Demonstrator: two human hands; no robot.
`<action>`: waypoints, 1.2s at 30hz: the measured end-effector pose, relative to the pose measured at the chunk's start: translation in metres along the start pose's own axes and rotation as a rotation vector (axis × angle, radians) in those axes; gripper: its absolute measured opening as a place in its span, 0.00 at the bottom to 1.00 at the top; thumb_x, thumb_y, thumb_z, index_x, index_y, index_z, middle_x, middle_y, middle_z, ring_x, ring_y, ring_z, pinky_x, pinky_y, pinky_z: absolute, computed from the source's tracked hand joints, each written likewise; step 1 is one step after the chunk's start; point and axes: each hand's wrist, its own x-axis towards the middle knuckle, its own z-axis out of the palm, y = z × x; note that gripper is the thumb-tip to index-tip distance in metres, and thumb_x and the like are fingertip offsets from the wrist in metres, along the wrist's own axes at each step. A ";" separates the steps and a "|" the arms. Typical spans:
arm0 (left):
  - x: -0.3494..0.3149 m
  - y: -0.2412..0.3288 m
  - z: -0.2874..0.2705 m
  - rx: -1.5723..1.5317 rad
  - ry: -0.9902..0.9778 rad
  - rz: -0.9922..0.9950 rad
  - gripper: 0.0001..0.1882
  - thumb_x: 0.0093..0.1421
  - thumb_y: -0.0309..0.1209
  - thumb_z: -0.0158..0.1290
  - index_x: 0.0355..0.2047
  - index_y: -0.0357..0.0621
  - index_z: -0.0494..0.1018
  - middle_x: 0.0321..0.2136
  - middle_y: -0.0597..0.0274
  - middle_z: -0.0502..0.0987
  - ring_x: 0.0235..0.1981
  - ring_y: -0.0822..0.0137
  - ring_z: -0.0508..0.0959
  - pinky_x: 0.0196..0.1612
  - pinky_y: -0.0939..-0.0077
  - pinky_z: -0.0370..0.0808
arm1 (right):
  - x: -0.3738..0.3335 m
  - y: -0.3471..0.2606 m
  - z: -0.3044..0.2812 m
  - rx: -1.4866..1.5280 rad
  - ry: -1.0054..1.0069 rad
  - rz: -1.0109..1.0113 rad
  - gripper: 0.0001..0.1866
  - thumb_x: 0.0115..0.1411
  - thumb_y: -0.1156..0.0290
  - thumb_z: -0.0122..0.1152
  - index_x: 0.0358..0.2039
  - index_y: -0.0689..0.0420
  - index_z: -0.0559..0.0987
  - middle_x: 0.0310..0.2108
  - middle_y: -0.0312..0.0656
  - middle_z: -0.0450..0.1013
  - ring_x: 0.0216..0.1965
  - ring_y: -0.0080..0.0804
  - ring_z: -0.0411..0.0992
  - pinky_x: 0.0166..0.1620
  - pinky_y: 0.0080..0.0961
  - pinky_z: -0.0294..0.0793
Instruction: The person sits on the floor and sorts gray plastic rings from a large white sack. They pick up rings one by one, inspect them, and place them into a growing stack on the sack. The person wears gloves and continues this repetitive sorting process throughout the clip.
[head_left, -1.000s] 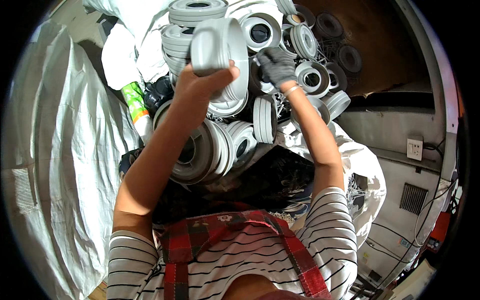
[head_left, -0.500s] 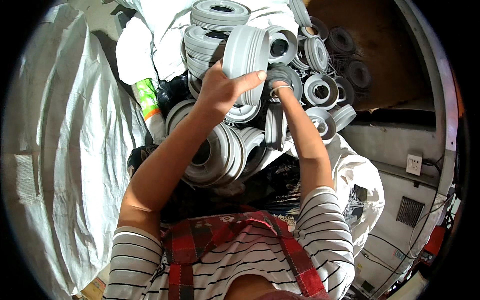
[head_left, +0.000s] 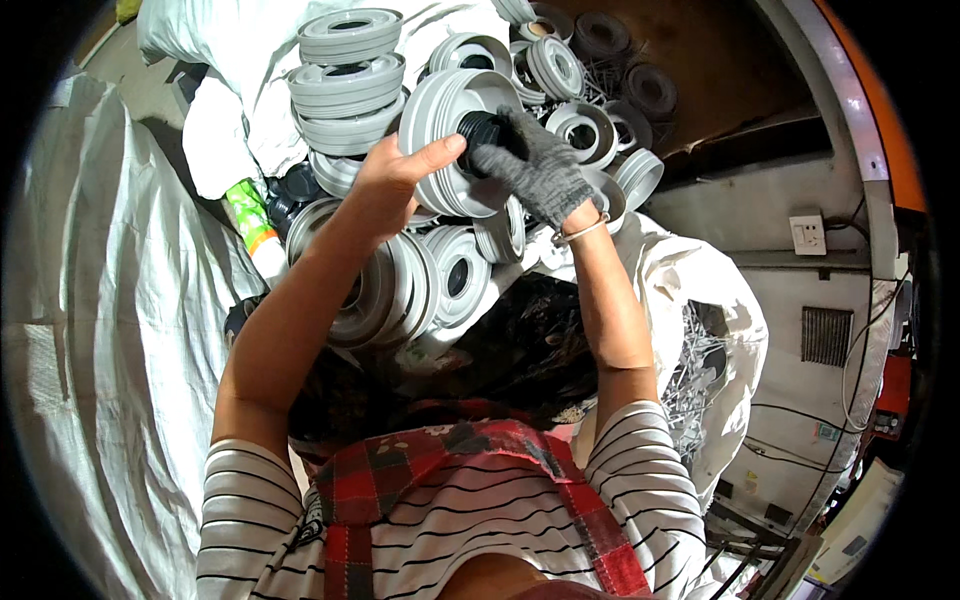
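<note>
My bare left hand (head_left: 385, 182) grips a large round grey plastic part (head_left: 428, 125) by its rim, thumb over the edge. The part is tilted, its hollow side turned to the right. In its centre sits a black ribbed cylindrical plastic piece (head_left: 483, 138). My right hand (head_left: 545, 168), in a grey knit glove, has its fingers closed round that black piece. The glove hides part of it, so I cannot tell how it joins the grey part.
Grey parts stand in a stack (head_left: 348, 98) at the far left; others lie in a heap (head_left: 585, 135) to the right. A white woven sack (head_left: 110, 330) fills the left side. An open white bag (head_left: 735, 330) of thin grey scraps stands at right, beside a pale cabinet (head_left: 770, 215).
The grey part has turned so its hollow side shows. My gloved right hand has come up from behind it onto the black piece in its centre. The view has shifted to the right.
</note>
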 end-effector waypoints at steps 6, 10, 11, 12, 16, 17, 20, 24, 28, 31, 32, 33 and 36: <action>-0.002 0.001 0.000 0.040 -0.092 -0.027 0.28 0.53 0.37 0.58 0.48 0.29 0.66 0.40 0.55 0.74 0.39 0.69 0.74 0.43 0.76 0.72 | -0.008 0.015 0.022 -0.155 0.078 -0.163 0.42 0.40 0.56 0.71 0.55 0.57 0.66 0.48 0.53 0.68 0.48 0.49 0.69 0.50 0.35 0.70; 0.000 0.006 -0.001 0.002 -0.129 -0.081 0.29 0.53 0.40 0.58 0.47 0.29 0.67 0.38 0.56 0.75 0.38 0.69 0.75 0.43 0.77 0.72 | -0.016 0.020 0.018 -0.314 0.048 -0.370 0.41 0.38 0.59 0.72 0.54 0.54 0.67 0.47 0.50 0.67 0.48 0.50 0.67 0.50 0.36 0.69; 0.000 0.004 -0.002 0.043 -0.123 -0.076 0.28 0.53 0.40 0.58 0.46 0.29 0.68 0.37 0.56 0.75 0.37 0.70 0.75 0.42 0.77 0.72 | -0.016 0.022 0.019 -0.264 0.049 -0.369 0.40 0.39 0.60 0.71 0.54 0.55 0.67 0.47 0.50 0.67 0.48 0.48 0.66 0.50 0.36 0.69; 0.001 0.001 -0.004 0.083 -0.116 -0.071 0.28 0.53 0.41 0.58 0.46 0.29 0.68 0.36 0.56 0.75 0.37 0.70 0.75 0.41 0.77 0.73 | -0.015 0.023 0.020 -0.177 0.055 -0.328 0.41 0.38 0.58 0.72 0.54 0.55 0.67 0.47 0.51 0.67 0.49 0.49 0.66 0.51 0.37 0.68; 0.001 -0.011 -0.005 0.228 -0.039 -0.083 0.26 0.53 0.41 0.59 0.44 0.31 0.70 0.33 0.59 0.76 0.34 0.72 0.76 0.38 0.79 0.73 | -0.012 0.029 0.029 0.165 0.114 -0.125 0.42 0.36 0.56 0.73 0.52 0.58 0.68 0.46 0.51 0.69 0.47 0.45 0.68 0.51 0.34 0.68; 0.000 -0.009 0.000 0.327 -0.017 -0.073 0.27 0.54 0.41 0.58 0.44 0.29 0.69 0.34 0.57 0.76 0.35 0.71 0.76 0.39 0.79 0.72 | -0.011 0.029 0.034 0.311 0.135 -0.051 0.41 0.37 0.55 0.72 0.51 0.59 0.68 0.45 0.50 0.70 0.46 0.44 0.69 0.50 0.33 0.68; -0.005 -0.010 0.009 0.639 -0.088 0.115 0.31 0.55 0.42 0.58 0.51 0.28 0.65 0.38 0.52 0.76 0.39 0.68 0.76 0.44 0.77 0.71 | -0.012 0.031 0.039 0.909 0.108 0.168 0.31 0.50 0.56 0.63 0.51 0.58 0.69 0.43 0.45 0.72 0.43 0.35 0.71 0.49 0.28 0.70; 0.002 -0.015 0.000 1.093 -0.361 0.643 0.40 0.52 0.32 0.59 0.61 0.35 0.53 0.58 0.39 0.60 0.58 0.54 0.64 0.59 0.71 0.61 | -0.012 0.081 0.053 1.849 -0.161 0.118 0.21 0.65 0.61 0.44 0.57 0.54 0.64 0.51 0.42 0.68 0.49 0.31 0.69 0.54 0.29 0.70; -0.008 -0.010 0.001 0.942 -0.313 0.498 0.39 0.51 0.28 0.59 0.61 0.34 0.54 0.57 0.39 0.61 0.58 0.53 0.65 0.59 0.71 0.61 | -0.010 0.076 0.050 1.255 0.079 0.121 0.19 0.64 0.60 0.47 0.52 0.54 0.68 0.47 0.41 0.71 0.46 0.32 0.71 0.49 0.27 0.73; -0.012 -0.010 0.001 0.823 -0.217 0.514 0.32 0.53 0.27 0.57 0.57 0.35 0.61 0.49 0.43 0.70 0.50 0.57 0.72 0.53 0.72 0.67 | -0.010 0.047 0.034 0.768 0.148 -0.036 0.19 0.58 0.62 0.57 0.47 0.58 0.71 0.42 0.40 0.73 0.43 0.33 0.72 0.45 0.29 0.73; -0.012 -0.008 0.001 0.805 -0.231 0.422 0.29 0.53 0.27 0.57 0.55 0.35 0.62 0.45 0.46 0.72 0.47 0.59 0.73 0.50 0.73 0.68 | -0.010 0.047 0.027 0.050 0.161 -0.353 0.22 0.55 0.61 0.60 0.47 0.60 0.71 0.41 0.41 0.73 0.43 0.34 0.72 0.45 0.31 0.72; -0.013 -0.002 0.002 0.786 -0.245 0.330 0.26 0.54 0.28 0.56 0.53 0.34 0.64 0.41 0.49 0.74 0.43 0.61 0.74 0.47 0.74 0.69 | -0.009 0.043 0.024 0.228 0.143 -0.230 0.24 0.52 0.60 0.63 0.46 0.60 0.72 0.40 0.41 0.74 0.41 0.33 0.73 0.44 0.28 0.72; -0.011 -0.012 -0.011 0.567 -0.165 0.180 0.17 0.59 0.34 0.52 0.44 0.35 0.71 0.30 0.61 0.76 0.31 0.72 0.74 0.37 0.78 0.70 | -0.014 0.023 0.029 0.302 0.090 0.037 0.37 0.41 0.57 0.71 0.50 0.61 0.69 0.44 0.49 0.71 0.46 0.42 0.70 0.50 0.33 0.69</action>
